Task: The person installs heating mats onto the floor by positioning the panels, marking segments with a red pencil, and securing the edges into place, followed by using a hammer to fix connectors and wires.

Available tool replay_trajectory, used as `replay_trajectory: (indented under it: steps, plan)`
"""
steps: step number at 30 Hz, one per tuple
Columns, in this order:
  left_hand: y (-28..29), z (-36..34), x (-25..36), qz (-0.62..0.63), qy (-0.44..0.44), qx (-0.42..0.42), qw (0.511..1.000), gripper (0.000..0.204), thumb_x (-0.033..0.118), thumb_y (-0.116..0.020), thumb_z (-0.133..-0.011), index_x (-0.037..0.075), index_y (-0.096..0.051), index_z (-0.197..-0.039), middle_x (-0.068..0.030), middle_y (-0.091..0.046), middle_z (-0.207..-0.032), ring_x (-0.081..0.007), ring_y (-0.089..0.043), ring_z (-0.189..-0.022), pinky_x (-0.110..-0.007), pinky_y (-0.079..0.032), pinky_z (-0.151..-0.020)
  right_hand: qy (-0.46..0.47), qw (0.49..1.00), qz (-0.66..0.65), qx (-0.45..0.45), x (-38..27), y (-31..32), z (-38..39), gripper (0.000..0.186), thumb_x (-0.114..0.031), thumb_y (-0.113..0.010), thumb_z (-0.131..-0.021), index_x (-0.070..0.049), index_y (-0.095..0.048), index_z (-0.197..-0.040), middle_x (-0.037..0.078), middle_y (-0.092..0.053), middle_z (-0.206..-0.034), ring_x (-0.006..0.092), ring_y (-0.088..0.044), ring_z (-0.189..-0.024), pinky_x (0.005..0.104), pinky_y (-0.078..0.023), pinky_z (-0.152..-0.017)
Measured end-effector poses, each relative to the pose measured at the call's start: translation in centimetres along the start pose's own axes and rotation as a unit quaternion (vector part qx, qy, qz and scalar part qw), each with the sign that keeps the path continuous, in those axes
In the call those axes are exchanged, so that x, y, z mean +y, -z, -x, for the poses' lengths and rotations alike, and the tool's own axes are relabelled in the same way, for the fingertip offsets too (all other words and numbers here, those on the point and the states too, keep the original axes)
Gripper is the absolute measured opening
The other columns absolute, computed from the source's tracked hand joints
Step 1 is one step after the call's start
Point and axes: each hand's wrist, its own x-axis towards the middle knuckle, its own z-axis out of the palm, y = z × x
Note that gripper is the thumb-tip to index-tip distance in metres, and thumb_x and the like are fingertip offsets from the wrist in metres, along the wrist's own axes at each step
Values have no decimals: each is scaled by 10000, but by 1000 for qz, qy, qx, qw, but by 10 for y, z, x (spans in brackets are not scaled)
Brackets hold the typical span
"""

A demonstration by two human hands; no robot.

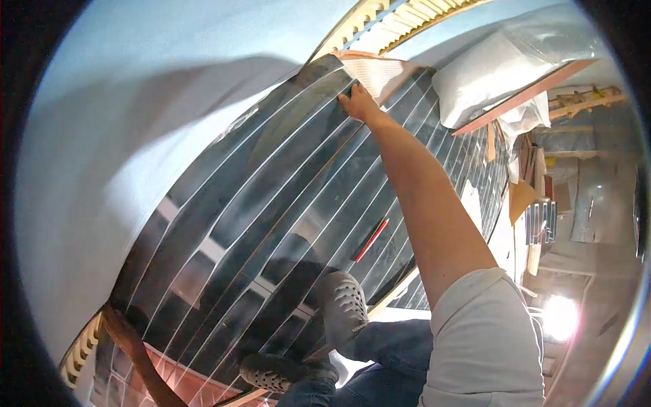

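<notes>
A large dark sheet with pale stripes, like heating film [271, 176], spreads beneath me along the pale wall. My right hand [361, 105] reaches to its far edge, thumb and fingers closed on the film there. At the lower left, my left hand [121, 331] is by the film's near corner beside the wall; its fingers are in shadow and hard to make out. A red pencil-like stick [371, 241] lies on the dark stripes between my right forearm and my feet.
My grey clogs [344, 302] are on the film. Yellow slotted strips [369, 20] line the wall's foot. At the far right are a white plastic-wrapped bundle [475, 74], a reddish board [522, 98] and wood pieces. A bright lamp [561, 317] with cables glows at right.
</notes>
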Motion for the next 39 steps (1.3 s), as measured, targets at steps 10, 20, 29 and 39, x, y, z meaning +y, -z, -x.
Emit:
replay_trajectory:
  steps: [10, 20, 29, 39]
  plan:
    - [1, 4, -21, 169, 138, 53, 975, 543, 376, -296, -1027, -7, -534, -1329, -222, -523, -1358, -378, -509, -1226, -463, -394, -1046, 314, 943, 5, 107, -136, 18, 50, 382, -179, -547, -894, -32, -554, -1246, 146, -535, -1311, 319, -505, -1227, 409, -394, -1065]
    - [-5, 11, -25, -35, 98, 38, 994, 519, 342, -305, -1008, -20, -571, -1267, -237, -568, -1277, -382, -548, -1144, -461, -416, -1000, 398, 910, -29, 114, -201, 25, 71, 403, -167, -518, -885, -3, -540, -1252, 147, -532, -1299, 311, -473, -1253, 399, -373, -1080]
    - [1, -7, 8, 132, 242, 31, 961, 485, 306, -339, -1003, -54, -568, -1234, -242, -577, -1257, -400, -545, -1130, -456, -417, -980, 357, 923, -71, 128, -192, 18, 83, 390, -235, -481, -963, -29, -521, -1291, 121, -498, -1357, 293, -426, -1308, 403, -342, -1103]
    - [17, -19, 26, -20, 109, -19, 994, 334, 192, -405, -960, 33, -599, -1181, -197, -609, -1162, -378, -557, -1091, -435, -446, -938, 410, 910, 18, 57, -214, 7, 77, 276, -106, -507, -894, -6, -592, -1136, 180, -596, -1160, 328, -587, -1080, 436, -483, -954]
